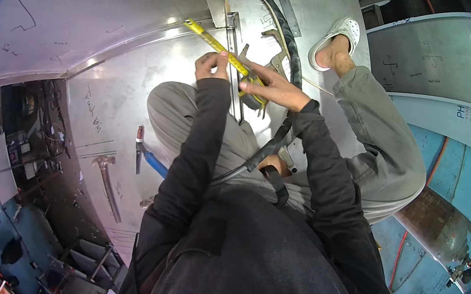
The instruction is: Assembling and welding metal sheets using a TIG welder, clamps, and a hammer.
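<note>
A yellow tape measure lies between my two hands, its blade (207, 37) drawn out toward the upper left. My right hand (282, 89) is closed round the case (255, 90), which the fingers partly hide. Against the blade, close to the case, my left hand (213, 67) has its thumb and fingers pinched. Below them runs a narrow metal channel (239, 103) along the sheet metal surface. Just beyond my right hand are locking clamps (278, 60), partly covered by the hand.
A thick black hose (293, 53) curves past my right hand to my lap. A hammer (107, 183) and a blue-handled torch (154, 163) lie left of my knee. A steel ruler (287, 5) lies far ahead. At right rests a gas cylinder (436, 224). A metal panel (112, 0) rises at left.
</note>
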A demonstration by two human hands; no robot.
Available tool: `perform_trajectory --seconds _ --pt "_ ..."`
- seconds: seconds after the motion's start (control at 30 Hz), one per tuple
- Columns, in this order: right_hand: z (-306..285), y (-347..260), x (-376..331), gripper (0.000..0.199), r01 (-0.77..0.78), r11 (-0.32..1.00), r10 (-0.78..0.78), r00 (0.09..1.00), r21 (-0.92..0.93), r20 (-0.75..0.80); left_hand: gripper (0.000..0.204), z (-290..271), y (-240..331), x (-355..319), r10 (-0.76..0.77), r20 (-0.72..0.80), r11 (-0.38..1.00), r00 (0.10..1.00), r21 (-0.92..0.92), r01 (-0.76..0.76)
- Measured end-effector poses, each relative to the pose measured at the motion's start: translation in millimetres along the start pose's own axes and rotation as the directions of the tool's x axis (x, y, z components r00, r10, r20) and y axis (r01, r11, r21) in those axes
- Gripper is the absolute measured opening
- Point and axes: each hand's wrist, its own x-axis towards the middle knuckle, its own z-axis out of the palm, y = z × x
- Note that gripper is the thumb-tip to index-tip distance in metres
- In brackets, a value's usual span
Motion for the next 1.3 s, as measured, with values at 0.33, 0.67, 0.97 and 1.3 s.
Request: perform_trajectory --seconds 0.33,0.67,0.97,1.3 --pt "-126 63 26 0.038 -0.138 0.688 0.064 0.990 -0.712 -0.130 0.023 -115 23 -18 0.436 0.246 0.563 0.866 0.676 -0.475" --pt "-188 88 119 0.038 -0.047 0.446 0.145 0.989 -0.894 0.020 0.022 -119 4 -33 0.414 0.245 0.376 0.877 0.831 -0.410" --pt "-181 106 127 0.040 -0.067 0.386 0.008 0.998 -0.920 -0.069 0.016 -111 9 -28 0.413 0.232 0.377 0.881 0.836 -0.398" --pt "-156 122 104 0.037 -0.096 0.397 -0.102 0.984 -0.913 -0.148 0.017 -117 7 -30 0.448 0.209 0.435 0.869 0.798 -0.416"
